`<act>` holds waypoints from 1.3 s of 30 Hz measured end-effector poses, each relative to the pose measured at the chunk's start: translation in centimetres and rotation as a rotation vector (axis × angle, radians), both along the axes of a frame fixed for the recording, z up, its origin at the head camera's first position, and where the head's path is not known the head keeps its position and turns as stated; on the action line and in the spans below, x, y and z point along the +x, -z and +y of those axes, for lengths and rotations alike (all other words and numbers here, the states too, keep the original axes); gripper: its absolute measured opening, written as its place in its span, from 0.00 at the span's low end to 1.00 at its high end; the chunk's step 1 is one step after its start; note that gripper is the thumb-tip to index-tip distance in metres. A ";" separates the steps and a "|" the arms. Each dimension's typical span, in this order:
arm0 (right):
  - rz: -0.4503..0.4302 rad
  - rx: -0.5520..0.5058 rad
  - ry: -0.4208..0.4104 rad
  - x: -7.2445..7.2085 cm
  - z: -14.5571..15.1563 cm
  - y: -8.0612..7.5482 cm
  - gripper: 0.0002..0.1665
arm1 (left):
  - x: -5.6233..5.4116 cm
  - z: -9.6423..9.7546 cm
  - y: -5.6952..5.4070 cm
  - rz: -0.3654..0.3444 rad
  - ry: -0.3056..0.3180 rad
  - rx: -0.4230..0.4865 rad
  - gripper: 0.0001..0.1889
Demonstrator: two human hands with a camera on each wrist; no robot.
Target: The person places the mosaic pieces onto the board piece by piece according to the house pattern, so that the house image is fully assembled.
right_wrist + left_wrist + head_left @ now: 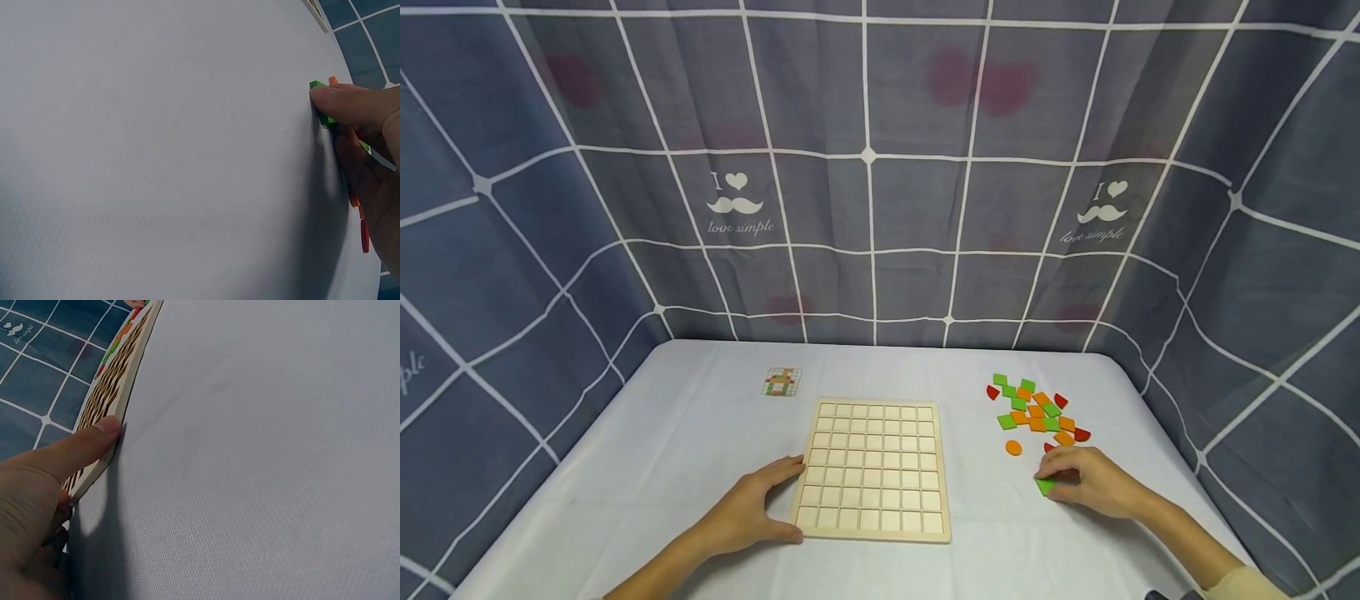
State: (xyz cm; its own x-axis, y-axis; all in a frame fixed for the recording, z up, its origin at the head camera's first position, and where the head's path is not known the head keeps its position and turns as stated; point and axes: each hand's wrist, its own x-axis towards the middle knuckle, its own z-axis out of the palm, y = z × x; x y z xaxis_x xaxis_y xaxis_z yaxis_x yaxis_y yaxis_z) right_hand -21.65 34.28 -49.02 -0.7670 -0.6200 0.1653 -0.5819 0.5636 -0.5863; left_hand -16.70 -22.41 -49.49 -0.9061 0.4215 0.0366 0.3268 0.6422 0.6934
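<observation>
A pale wooden grid board (871, 469) with rows of square recesses lies on the white table. My left hand (747, 508) is at its left edge, thumb near the front corner and fingers spread further up the side. In the left wrist view the thumb (107, 425) touches the board's rim. On the right, my right hand (1093, 482) pinches a green square tile (1044, 486) between thumb and fingers, low over the cloth. The right wrist view shows the green tile (323, 103) under the thumb. Beyond this hand lies a loose group of green, orange and red tiles (1037, 424).
A small pattern card (782, 382) with a coloured picture lies behind the board's left corner. One orange round tile (1013, 447) sits apart from the group. White cloth (887, 571) covers the table, and grey checked curtains (917, 200) enclose its back and sides.
</observation>
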 end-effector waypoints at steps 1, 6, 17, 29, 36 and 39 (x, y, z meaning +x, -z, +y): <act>0.002 -0.002 0.003 0.0 0.0 0.0 0.13 | 0.0 0.0 0.0 0.006 -0.002 -0.004 0.55; 0.016 -0.035 0.014 0.0 -0.3 0.3 0.13 | -0.1 0.2 0.1 0.016 -0.010 -0.018 0.55; 0.017 -0.028 0.102 -1.3 -5.0 -1.4 0.11 | -1.2 1.3 0.0 0.027 -0.020 -0.042 0.56; -0.007 -0.076 0.026 -3.0 -11.7 -2.9 0.10 | -1.8 1.9 -0.1 0.046 -0.008 -0.054 0.56; -0.049 -0.120 -0.031 -3.4 -15.4 -2.9 0.11 | -1.9 2.4 -0.1 0.057 -0.041 -0.093 0.56; -0.064 -0.125 -0.065 -3.4 -17.1 -2.8 0.11 | -1.9 2.6 -0.2 0.056 -0.054 -0.099 0.56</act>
State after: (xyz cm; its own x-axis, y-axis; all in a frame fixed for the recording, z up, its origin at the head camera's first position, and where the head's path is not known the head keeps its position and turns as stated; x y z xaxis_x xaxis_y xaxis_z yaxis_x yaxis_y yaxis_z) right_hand -25.02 17.19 -46.23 -0.7374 -0.6462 0.1965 -0.5738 0.4459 -0.6869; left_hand -18.56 -19.80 -49.32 -0.9252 0.3765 0.0483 0.3264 0.7242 0.6075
